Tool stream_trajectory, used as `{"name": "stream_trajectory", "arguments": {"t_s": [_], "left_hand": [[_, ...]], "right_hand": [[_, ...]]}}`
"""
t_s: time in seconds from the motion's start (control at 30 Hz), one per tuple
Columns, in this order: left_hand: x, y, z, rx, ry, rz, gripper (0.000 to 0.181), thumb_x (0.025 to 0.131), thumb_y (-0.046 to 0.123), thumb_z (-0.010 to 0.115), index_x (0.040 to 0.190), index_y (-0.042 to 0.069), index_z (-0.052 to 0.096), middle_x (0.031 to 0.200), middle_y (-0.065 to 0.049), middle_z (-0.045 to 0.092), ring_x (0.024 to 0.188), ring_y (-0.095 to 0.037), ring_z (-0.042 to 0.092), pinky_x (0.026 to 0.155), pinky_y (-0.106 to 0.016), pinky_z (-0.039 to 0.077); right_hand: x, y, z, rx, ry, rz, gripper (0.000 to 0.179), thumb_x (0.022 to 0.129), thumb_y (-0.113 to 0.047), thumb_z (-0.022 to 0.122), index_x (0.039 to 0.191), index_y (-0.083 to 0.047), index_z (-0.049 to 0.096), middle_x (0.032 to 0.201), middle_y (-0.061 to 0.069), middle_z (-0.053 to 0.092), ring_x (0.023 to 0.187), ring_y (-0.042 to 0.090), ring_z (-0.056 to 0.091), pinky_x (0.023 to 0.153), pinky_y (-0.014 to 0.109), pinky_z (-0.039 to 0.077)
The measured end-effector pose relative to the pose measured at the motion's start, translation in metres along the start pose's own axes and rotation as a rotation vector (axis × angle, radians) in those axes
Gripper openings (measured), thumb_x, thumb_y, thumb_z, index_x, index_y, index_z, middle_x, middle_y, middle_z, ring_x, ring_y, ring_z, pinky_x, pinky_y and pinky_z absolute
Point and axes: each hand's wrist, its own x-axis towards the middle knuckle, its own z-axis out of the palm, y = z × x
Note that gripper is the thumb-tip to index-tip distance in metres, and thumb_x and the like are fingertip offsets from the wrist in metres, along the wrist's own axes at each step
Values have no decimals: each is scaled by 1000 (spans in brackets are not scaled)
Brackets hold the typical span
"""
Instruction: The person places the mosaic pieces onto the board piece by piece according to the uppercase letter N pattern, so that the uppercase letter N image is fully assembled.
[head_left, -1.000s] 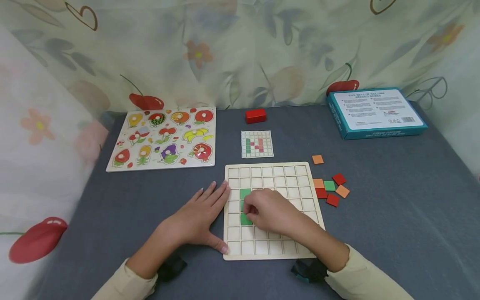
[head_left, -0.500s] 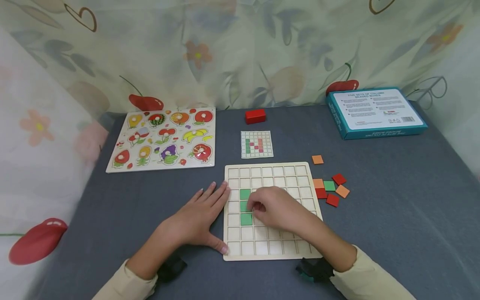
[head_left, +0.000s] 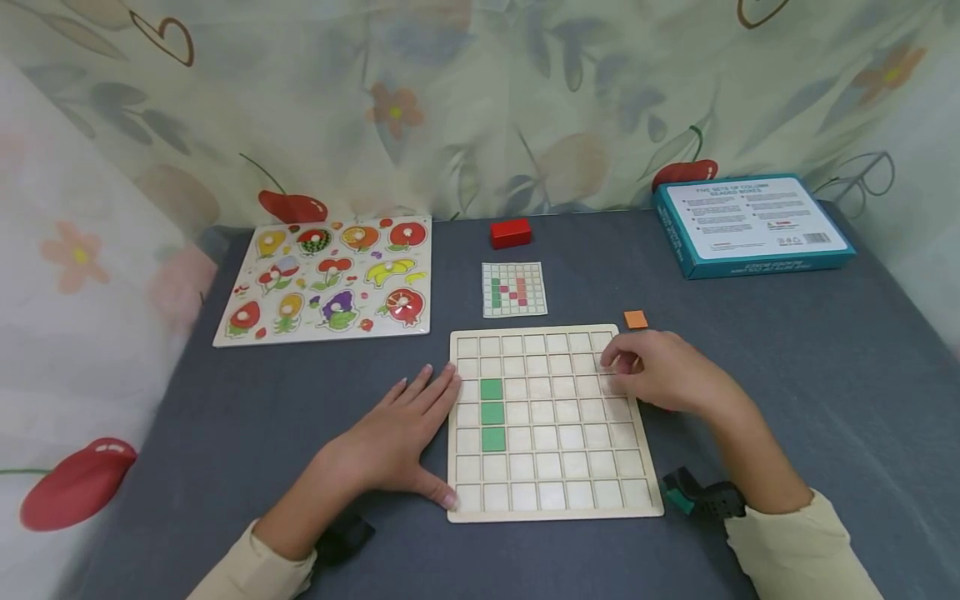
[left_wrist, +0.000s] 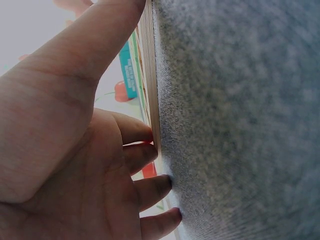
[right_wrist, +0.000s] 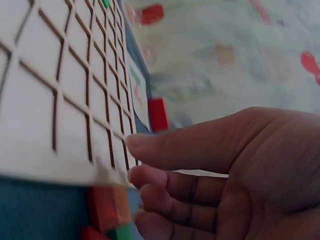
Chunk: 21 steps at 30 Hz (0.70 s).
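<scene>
We're likely fetching tiles (head_left: 636, 320); our left hand (head_left: 390, 446) is spread against the board (head_left: 552, 467). Our right hand (head_left: 663, 367), loosely curled, should pinch one next.

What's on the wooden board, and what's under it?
On the wooden board, three green tiles sit in one column. The right hand hides part of the board's right side. Whatever is underneath can't be seen because the board covers it.

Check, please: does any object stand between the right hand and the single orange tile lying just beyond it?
Nothing visible does. In the head view, the orange tile lies on the dark cloth just beyond the right hand, off the board.
</scene>
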Motion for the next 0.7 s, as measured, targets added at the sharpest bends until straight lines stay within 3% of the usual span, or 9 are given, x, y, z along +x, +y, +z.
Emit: {"name": "stream_trajectory", "arguments": {"t_s": [0.3, 0.7], "left_hand": [[-1, 0, 1, -18, -11, -7, 136, 64, 76, 77, 162, 9, 10, 168, -6, 1, 152, -30, -3, 119, -55, 7], [-1, 0, 0, -15, -7, -4, 136, 65, 75, 78, 162, 8, 10, 168, -7, 1, 152, -31, -3, 119, -55, 7]], "right_hand": [[-5, 45, -23, -23, -54, 123, 21, 90, -10, 74, 106, 1, 67, 72, 3, 54, 62, 19, 51, 58, 35, 43], [-4, 53, -26, -38, -49, 144, 15, 89, -11, 76, 95, -2, 67, 73, 3, 54, 67, 20, 51, 59, 35, 41]]}}
